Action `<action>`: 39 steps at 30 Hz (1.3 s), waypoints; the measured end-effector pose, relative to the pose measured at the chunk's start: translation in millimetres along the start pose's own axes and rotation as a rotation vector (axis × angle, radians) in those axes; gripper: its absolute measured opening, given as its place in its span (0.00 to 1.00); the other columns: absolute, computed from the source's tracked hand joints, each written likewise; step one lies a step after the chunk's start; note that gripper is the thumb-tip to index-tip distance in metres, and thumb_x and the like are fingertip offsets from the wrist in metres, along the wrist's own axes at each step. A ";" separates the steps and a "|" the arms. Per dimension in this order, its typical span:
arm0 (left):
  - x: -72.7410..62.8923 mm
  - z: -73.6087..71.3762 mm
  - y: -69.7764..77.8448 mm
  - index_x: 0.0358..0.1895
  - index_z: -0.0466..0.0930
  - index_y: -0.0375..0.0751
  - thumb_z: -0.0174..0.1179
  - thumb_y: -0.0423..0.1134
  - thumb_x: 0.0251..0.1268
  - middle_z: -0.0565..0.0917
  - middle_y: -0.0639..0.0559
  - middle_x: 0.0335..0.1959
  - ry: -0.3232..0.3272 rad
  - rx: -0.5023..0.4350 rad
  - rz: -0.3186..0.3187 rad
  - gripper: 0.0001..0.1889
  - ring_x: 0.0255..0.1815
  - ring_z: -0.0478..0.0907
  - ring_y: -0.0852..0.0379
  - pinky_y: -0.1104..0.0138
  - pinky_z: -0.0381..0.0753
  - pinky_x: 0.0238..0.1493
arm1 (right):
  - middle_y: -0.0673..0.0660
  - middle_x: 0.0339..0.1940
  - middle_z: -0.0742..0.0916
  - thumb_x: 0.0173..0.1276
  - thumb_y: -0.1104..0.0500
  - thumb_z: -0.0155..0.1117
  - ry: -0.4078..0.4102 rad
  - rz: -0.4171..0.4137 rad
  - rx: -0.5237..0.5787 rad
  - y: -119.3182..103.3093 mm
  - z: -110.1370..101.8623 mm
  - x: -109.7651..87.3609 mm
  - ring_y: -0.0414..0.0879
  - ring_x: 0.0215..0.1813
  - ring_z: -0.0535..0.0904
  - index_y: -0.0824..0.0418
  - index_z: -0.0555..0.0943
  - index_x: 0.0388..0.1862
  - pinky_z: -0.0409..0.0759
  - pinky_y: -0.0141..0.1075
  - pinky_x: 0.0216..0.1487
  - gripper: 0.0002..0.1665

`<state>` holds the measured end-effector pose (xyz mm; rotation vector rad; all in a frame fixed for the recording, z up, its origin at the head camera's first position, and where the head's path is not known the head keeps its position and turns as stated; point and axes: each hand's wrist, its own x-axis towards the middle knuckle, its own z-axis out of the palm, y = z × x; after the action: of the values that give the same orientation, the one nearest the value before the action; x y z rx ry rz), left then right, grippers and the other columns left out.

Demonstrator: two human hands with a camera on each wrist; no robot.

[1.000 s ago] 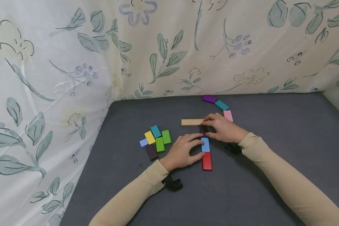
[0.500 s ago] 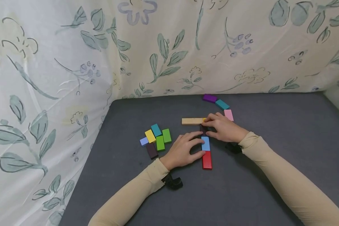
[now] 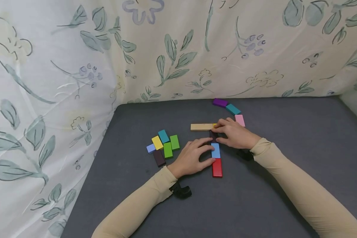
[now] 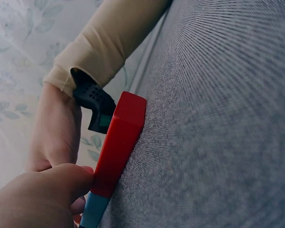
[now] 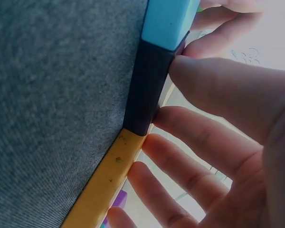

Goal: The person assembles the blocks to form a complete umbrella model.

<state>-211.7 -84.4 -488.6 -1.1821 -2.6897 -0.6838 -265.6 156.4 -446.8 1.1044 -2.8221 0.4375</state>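
A line of flat blocks stands on the dark table: a red block (image 3: 217,168), a light blue block (image 3: 215,152) and a dark block (image 5: 147,85), meeting a yellow block (image 5: 109,175) at the far end. From the left, my left hand (image 3: 191,158) touches the line, its thumb at the red and blue joint and its fingertips along the blue and dark blocks. My right hand (image 3: 236,134) rests its thumb against the dark block, other fingertips along the dark and yellow edges. In the head view that hand hides most of the yellow block. A tan block (image 3: 201,127) extends leftward from it.
Left of the hands lies a cluster of several blocks, including green (image 3: 168,150), yellow (image 3: 157,142), teal (image 3: 163,136) and dark (image 3: 159,158) ones. Behind the right hand, purple (image 3: 220,102), teal (image 3: 233,109) and pink (image 3: 239,120) blocks form a bent row. Floral cloth (image 3: 178,49) hangs behind the table.
Both hands keep practically the same place on the blocks. The head view shifts slightly; no block visibly moves relative to the others.
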 end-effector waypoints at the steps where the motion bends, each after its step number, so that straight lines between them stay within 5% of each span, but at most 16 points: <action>1: 0.1 -0.2 -0.3 0.63 0.83 0.52 0.67 0.53 0.71 0.73 0.53 0.76 0.001 -0.002 0.000 0.21 0.75 0.71 0.54 0.53 0.73 0.68 | 0.61 0.52 0.84 0.65 0.58 0.78 0.000 0.001 0.000 0.2 0.0 0.2 0.54 0.50 0.76 0.64 0.87 0.60 0.81 0.50 0.52 0.25; 39: 1.7 0.0 -3.8 0.64 0.83 0.51 0.66 0.54 0.71 0.73 0.52 0.75 0.011 0.008 0.011 0.22 0.74 0.72 0.54 0.54 0.74 0.67 | 0.59 0.46 0.81 0.69 0.57 0.74 0.023 -0.022 -0.027 -3.2 1.8 3.1 0.51 0.46 0.71 0.66 0.83 0.65 0.72 0.44 0.46 0.28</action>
<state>-215.6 -85.6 -489.5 -1.1871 -2.6728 -0.6756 -265.6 151.6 -447.2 1.1169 -2.7853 0.4056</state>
